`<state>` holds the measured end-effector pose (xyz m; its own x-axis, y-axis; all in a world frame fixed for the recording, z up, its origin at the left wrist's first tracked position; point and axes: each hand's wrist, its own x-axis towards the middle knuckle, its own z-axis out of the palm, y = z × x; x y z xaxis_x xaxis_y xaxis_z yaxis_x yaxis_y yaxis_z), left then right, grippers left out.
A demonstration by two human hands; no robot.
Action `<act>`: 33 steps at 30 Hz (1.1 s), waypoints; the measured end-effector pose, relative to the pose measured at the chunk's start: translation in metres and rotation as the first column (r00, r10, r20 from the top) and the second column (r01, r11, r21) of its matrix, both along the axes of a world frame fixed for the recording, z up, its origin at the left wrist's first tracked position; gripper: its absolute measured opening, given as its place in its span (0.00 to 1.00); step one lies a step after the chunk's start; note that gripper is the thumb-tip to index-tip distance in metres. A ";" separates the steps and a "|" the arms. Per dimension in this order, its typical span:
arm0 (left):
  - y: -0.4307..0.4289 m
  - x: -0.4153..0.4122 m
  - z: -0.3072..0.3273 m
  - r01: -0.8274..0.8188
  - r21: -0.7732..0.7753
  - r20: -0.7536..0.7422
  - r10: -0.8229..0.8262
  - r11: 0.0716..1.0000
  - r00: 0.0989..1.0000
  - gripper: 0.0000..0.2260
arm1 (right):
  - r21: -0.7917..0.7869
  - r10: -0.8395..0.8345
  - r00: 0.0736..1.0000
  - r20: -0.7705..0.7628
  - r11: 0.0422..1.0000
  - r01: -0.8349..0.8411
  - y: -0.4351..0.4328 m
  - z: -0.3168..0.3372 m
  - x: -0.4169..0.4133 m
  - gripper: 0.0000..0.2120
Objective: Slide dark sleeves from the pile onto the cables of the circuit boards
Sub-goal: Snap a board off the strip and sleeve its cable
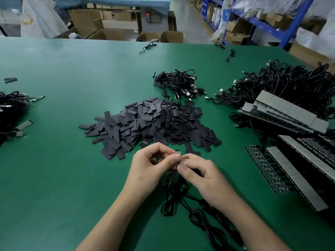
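My left hand (pixel 152 167) and right hand (pixel 201 174) together, both pinching one small circuit board (pixel 178 156), its black cable (pixel 174 201) looping toward me over green table (pixel 72 178), pile of dark sleeves (pixel 150 122) just beyond my fingers, cable bundle (pixel 177 84) behind it, stacked boards (pixel 282 113) at right.

My green desk (pixel 72 69) stretching ahead, cardboard boxes (pixel 85 20) beyond it, blue shelving (pixel 261 24) to my right, grey floor (pixel 190 20) between.
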<state>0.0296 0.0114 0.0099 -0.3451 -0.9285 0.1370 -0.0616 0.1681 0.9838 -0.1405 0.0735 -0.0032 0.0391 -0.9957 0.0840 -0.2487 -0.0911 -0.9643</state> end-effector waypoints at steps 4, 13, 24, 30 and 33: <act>-0.008 0.004 -0.004 -0.110 -0.130 0.113 0.125 0.985 0.986 0.02 | 0.036 0.023 0.998 0.066 0.999 -0.025 0.000 0.007 0.001 0.16; -0.031 0.011 -0.018 -0.344 -0.466 0.389 0.538 0.815 0.748 0.12 | 0.020 0.065 0.960 0.271 0.997 -0.073 0.002 0.014 -0.003 0.16; -0.068 0.015 -0.013 -0.189 -0.589 0.621 0.590 0.786 0.516 0.15 | 0.136 0.131 0.770 0.624 0.953 -0.272 0.010 0.029 -0.010 0.16; -0.070 0.019 -0.009 -0.186 -0.615 0.595 0.605 0.767 0.528 0.11 | 0.175 0.134 0.799 0.586 0.942 -0.287 0.009 0.028 -0.008 0.17; -0.065 0.027 -0.004 -0.231 -0.626 0.547 0.631 0.745 0.550 0.10 | 0.187 0.118 0.810 0.574 0.944 -0.270 0.008 0.026 -0.009 0.16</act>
